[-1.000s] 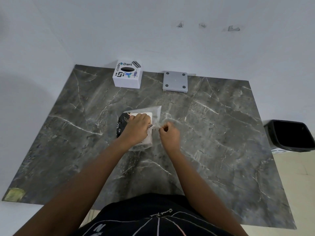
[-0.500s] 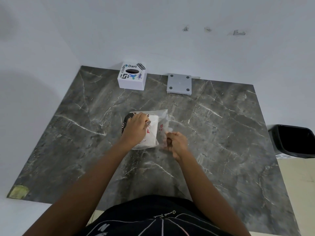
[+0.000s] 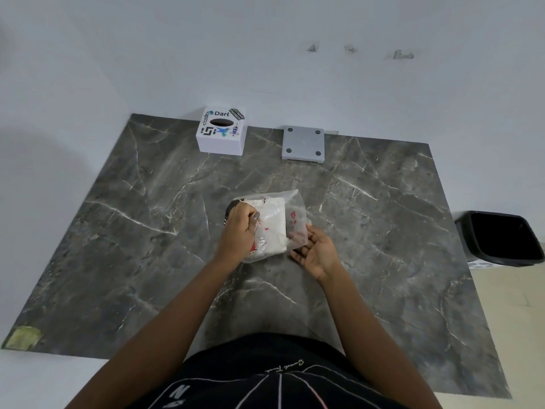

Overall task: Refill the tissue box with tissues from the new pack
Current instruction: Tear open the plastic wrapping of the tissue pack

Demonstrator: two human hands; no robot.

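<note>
1 tissue pack [image 3: 272, 224], white tissues in a clear wrapper with red print, lies near the middle of the dark marble table [image 3: 383, 231]. The left hand [image 3: 240, 234] clamps down on the pack's left end, fingers curled closed around the wrapper. The right hand [image 3: 317, 252] sits at the pack's right, open end, palm up, fingers loosely spread and reaching into the loose plastic (whether they pinch it, I cannot tell). 1 white tissue box [image 3: 221, 130], covered in stickers with a dark oval slot on top, stands at the table's far edge, well apart from the pack. 1 grey square plate [image 3: 303, 144] with 4 dark dots lies just right of the box. 1 black bin [image 3: 501, 237] stands beyond the table's right side.
</note>
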